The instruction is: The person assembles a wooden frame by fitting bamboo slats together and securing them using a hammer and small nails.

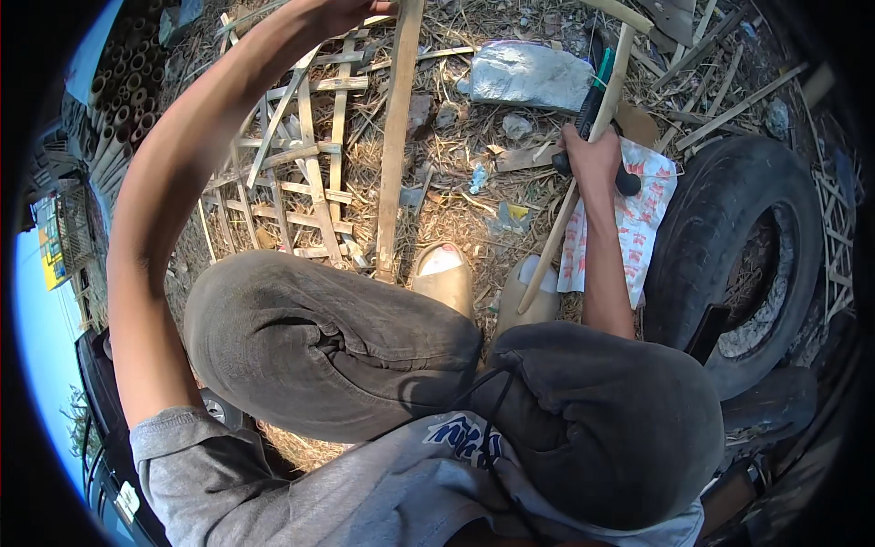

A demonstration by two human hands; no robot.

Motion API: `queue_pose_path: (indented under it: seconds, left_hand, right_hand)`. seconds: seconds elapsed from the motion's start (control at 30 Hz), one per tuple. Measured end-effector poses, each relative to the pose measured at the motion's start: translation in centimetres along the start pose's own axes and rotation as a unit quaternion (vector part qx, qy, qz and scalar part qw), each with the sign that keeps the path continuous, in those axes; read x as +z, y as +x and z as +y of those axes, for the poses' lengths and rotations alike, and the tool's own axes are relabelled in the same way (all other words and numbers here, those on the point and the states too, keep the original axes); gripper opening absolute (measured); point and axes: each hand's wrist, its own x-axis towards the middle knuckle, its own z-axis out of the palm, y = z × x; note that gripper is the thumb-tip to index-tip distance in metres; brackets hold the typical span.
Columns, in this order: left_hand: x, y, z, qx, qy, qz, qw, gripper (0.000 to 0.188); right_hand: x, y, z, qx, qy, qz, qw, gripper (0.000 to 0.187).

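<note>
At the top edge, my left hand (351, 11) is partly cut off; its fingers reach behind a long, flat bamboo slat (396, 137) and appear to grip it. This slat runs down toward my left sandal (444, 278). My right hand (592, 157) is closed around a thinner bamboo stick (558, 228) that slants down to my right sandal. Close beside that hand is a black-handled tool (592, 105) with a green part; its kind is unclear, and whether my fingers also hold it is hidden. Under the right forearm lies a white sheet with red print (643, 214).
A woven bamboo lattice (310, 173) lies left of the slat. A pale stone block (529, 75) sits ahead, with straw and bamboo scraps around it. An old tyre (693, 237) stands on the right. Bamboo tubes (128, 100) are stacked at the far left.
</note>
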Motion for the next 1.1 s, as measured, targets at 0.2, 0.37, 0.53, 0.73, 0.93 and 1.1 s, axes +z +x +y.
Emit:
queue_pose_path:
  seconds: [0.2, 0.37, 0.53, 0.73, 0.93, 1.1]
  left_hand:
    - [-0.4, -0.9, -7.0, 0.040, 0.015, 0.036, 0.998, 0.029]
    - [-0.6, 0.2, -13.7, -0.046, -0.086, 0.050, 0.994, 0.033]
    - [2.4, 0.0, -13.1, -0.080, -0.035, 0.043, 0.995, 0.037]
    - [2.4, -2.1, -15.0, -0.040, -0.028, 0.072, 0.996, 0.030]
    - [4.8, 0.7, -17.6, -0.014, -0.018, 0.063, 0.998, 0.040]
    - [3.2, -0.2, -18.0, -0.008, 0.018, 0.110, 0.994, 0.031]
  right_hand:
    - [-4.5, 0.9, -6.6, -0.041, 0.046, -0.019, 0.998, 0.027]
    - [-3.3, 8.4, -7.0, -0.101, 0.006, -0.029, 0.994, 0.038]
    - [-8.8, 10.2, -12.8, -0.099, -0.166, 0.082, 0.978, 0.058]
    - [-12.9, -0.6, -15.7, 0.001, 0.070, 0.036, 0.997, 0.068]
    - [-6.4, -4.0, -5.0, 0.085, 0.140, -0.124, 0.979, 0.043]
    - [-2.3, -5.4, -1.4, 0.169, 0.216, -0.157, 0.949, 0.038]
